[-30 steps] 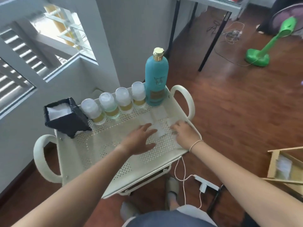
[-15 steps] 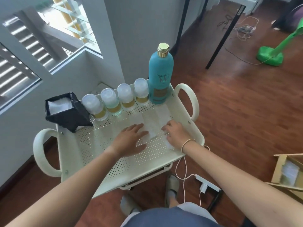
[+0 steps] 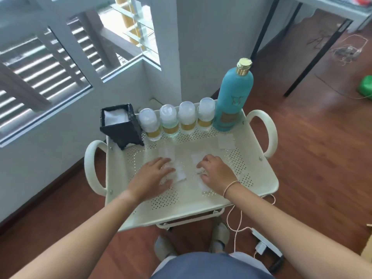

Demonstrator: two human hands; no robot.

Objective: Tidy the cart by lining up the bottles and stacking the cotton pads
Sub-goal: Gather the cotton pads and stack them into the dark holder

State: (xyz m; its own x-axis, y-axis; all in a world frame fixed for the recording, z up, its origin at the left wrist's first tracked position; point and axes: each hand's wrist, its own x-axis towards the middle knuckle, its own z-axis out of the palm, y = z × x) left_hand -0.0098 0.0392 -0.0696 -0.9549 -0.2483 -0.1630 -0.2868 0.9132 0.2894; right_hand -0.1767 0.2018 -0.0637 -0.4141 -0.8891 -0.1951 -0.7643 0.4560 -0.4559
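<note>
On the cream perforated cart tray (image 3: pixel 259 178), several small clear bottles (image 3: pixel 168 123) with yellow bands stand in a row along the back edge, beside a tall teal bottle (image 3: pixel 233 101) with a gold cap. White square cotton pads lie flat on the tray. My left hand (image 3: pixel 153 178) rests palm down with fingers spread on a pad (image 3: pixel 179 173). My right hand (image 3: pixel 216 174) presses fingertips on another pad (image 3: pixel 196 158), with one more pad under its wrist. A lone pad (image 3: pixel 225 141) lies near the teal bottle.
A black square holder (image 3: pixel 120 129) with white pads inside stands at the tray's back left corner. The cart has loop handles (image 3: pixel 267 133) on both sides. A wall and window are behind; a cord and power strip (image 3: pixel 265 244) lie on the wooden floor.
My hands have drawn apart, each sliding pads toward the tray's middle front. The camera view has shifted, so the cart sits further right in the frame.
</note>
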